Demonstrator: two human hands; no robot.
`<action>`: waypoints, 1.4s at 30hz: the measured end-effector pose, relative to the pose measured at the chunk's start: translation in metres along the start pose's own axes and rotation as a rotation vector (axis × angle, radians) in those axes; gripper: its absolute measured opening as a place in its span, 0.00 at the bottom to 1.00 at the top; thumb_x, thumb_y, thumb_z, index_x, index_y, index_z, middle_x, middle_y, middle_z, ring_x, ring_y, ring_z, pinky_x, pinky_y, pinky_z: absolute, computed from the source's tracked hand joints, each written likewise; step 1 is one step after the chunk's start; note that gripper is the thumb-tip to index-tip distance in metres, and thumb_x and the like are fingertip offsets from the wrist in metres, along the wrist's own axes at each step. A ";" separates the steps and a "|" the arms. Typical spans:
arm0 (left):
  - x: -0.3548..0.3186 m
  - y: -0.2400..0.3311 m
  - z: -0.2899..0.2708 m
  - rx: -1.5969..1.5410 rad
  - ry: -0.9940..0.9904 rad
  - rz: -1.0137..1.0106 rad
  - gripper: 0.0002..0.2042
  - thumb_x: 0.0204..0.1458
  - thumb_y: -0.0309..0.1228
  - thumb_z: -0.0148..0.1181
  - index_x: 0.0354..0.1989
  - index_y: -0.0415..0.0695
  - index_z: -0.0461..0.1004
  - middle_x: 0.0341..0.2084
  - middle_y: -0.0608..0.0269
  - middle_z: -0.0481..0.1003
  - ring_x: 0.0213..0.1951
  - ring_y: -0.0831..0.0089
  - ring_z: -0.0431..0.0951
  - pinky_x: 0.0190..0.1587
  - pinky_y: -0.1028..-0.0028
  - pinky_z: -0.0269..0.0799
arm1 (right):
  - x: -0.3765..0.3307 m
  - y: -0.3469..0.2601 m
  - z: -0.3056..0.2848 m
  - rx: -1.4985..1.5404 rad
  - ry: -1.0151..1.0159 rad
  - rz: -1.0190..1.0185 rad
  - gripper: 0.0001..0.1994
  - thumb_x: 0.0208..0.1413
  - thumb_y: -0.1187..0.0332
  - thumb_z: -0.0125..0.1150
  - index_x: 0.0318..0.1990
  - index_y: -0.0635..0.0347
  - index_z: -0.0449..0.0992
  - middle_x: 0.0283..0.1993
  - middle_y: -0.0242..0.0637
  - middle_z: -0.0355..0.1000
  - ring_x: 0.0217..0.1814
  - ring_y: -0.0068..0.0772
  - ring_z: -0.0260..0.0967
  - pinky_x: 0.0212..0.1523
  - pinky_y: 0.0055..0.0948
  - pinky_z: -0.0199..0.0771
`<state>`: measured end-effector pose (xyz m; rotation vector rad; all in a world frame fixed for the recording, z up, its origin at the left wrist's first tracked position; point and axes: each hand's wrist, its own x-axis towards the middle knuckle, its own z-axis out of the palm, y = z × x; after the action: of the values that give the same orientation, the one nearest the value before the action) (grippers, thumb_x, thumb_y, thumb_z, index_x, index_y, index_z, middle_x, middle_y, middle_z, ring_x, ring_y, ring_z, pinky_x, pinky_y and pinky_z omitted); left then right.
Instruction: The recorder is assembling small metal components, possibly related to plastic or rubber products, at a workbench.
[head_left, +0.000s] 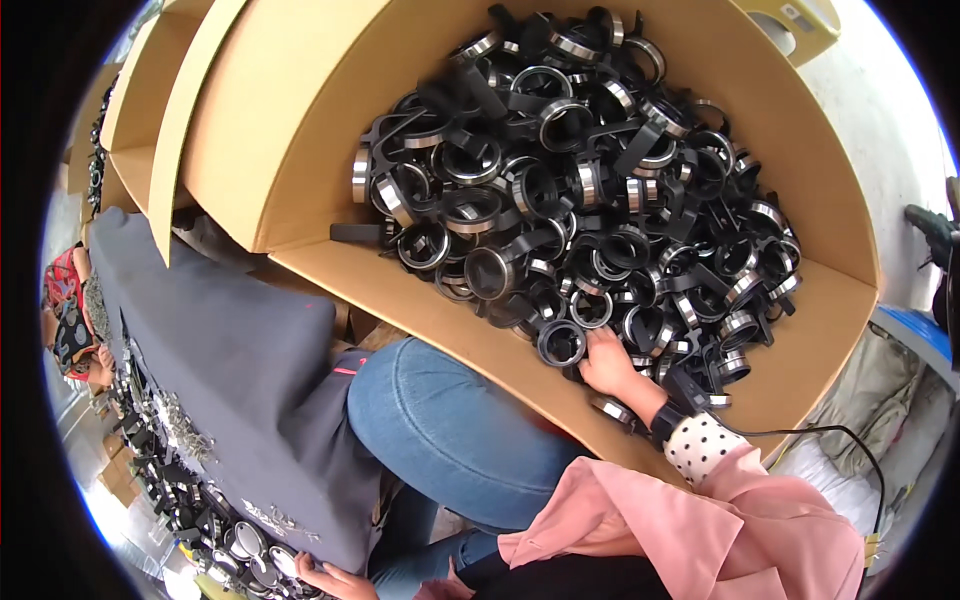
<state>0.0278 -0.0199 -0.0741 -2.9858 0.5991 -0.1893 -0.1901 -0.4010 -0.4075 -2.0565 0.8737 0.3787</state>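
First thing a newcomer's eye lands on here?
Probably the big open cardboard box at upper centre to right, heaped with black-and-silver ring-shaped parts. Next, the right hand reaching into it at the near edge of the heap. Then the broad dark grey cloth across the left side.

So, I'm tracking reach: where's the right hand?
In the head view, right of centre, the right hand is inside the cardboard box, by its near wall, at the ring pile.

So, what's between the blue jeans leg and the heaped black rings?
In the head view, the cardboard box's near wall stands between the blue jeans leg and the heaped black rings with silver bands.
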 end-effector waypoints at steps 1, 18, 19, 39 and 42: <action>0.001 0.006 -0.003 -0.036 -0.008 -0.014 0.20 0.61 0.35 0.45 0.53 0.30 0.61 0.46 0.42 0.65 0.46 0.52 0.68 0.52 0.61 0.64 | 0.003 0.005 0.008 0.032 0.068 -0.033 0.19 0.41 0.72 0.54 0.42 0.73 0.72 0.48 0.57 0.68 0.57 0.57 0.61 0.59 0.43 0.61; -0.001 -0.020 0.008 -0.179 0.068 -0.045 0.17 0.43 0.29 0.49 0.41 0.32 0.65 0.42 0.43 0.65 0.47 0.49 0.63 0.53 0.53 0.56 | 0.180 -0.070 0.082 -0.498 -0.091 -0.383 0.09 0.48 0.67 0.53 0.26 0.57 0.79 0.26 0.45 0.74 0.28 0.43 0.74 0.27 0.36 0.73; 0.012 -0.007 0.000 -0.152 0.031 -0.040 0.17 0.40 0.28 0.51 0.40 0.34 0.66 0.41 0.43 0.66 0.46 0.48 0.64 0.52 0.52 0.58 | 0.203 -0.127 0.097 -0.465 -0.081 -0.487 0.09 0.48 0.67 0.53 0.26 0.57 0.79 0.26 0.45 0.74 0.28 0.43 0.74 0.28 0.37 0.73; 0.005 -0.009 -0.008 -0.164 0.093 -0.142 0.18 0.39 0.30 0.59 0.41 0.40 0.69 0.44 0.52 0.67 0.47 0.53 0.67 0.51 0.59 0.62 | 0.314 -0.507 0.108 -0.276 -0.013 -1.171 0.10 0.49 0.64 0.54 0.27 0.60 0.78 0.29 0.49 0.73 0.31 0.46 0.74 0.31 0.39 0.73; 0.008 -0.007 -0.007 -0.167 0.087 -0.117 0.17 0.40 0.31 0.58 0.41 0.40 0.70 0.44 0.52 0.67 0.47 0.54 0.67 0.51 0.59 0.62 | 0.325 -0.508 0.090 -0.260 -0.012 -1.171 0.11 0.50 0.64 0.54 0.28 0.61 0.78 0.30 0.49 0.73 0.31 0.47 0.74 0.32 0.39 0.73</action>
<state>0.0371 -0.0172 -0.0651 -3.1915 0.4695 -0.2936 0.4017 -0.2721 -0.3375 -2.4058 -0.4838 -0.1595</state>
